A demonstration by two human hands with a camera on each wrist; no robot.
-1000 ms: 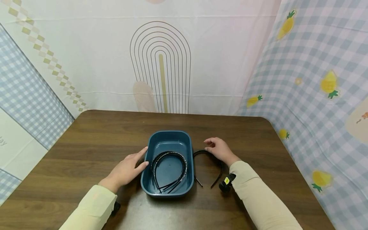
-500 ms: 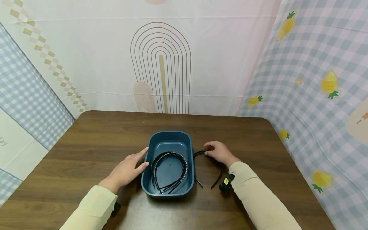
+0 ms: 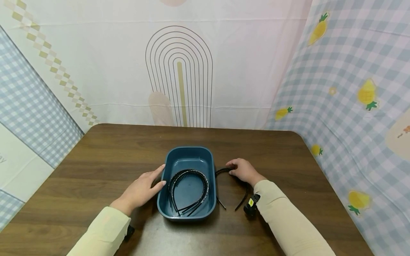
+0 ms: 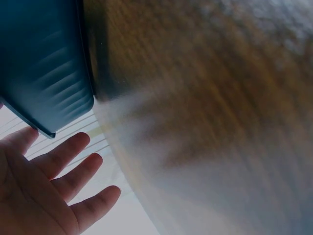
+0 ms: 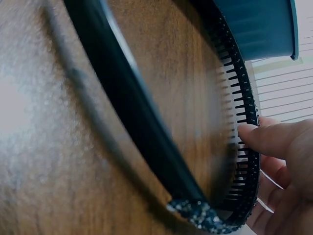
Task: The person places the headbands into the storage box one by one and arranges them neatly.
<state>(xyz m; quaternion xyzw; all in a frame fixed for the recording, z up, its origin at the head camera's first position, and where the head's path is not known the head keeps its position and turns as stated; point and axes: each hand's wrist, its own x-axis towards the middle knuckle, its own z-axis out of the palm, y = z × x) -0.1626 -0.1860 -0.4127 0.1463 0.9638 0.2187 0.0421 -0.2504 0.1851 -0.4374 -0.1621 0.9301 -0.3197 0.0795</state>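
Observation:
A blue plastic bin (image 3: 187,218) stands on the table and holds several black toothed headbands (image 3: 207,185), overlapping in its near part. My left hand (image 3: 137,189) rests its fingertips and thumb on the bin's left rim, fingers straight and spread; the left wrist view has the spread fingers (image 4: 73,176) by the bin. To the right of the bin, another black headband (image 3: 221,172) has its ends toward me. My right hand (image 3: 245,171) pinches the top of its arch between thumb and fingers. Glittery stones and comb teeth show on this headband (image 5: 253,115) in the right wrist view.
The brown wooden table (image 3: 112,153) reaches back to a white printed cloth (image 3: 240,71). A blue checked cloth (image 3: 339,124) hangs along the right side. Dark wrist cameras (image 3: 251,207) sit at both cuffs.
My right hand has come down slightly onto the headband beside the bin, and its thumb and fingers have closed on the arch. The left hand and the bin have stayed put.

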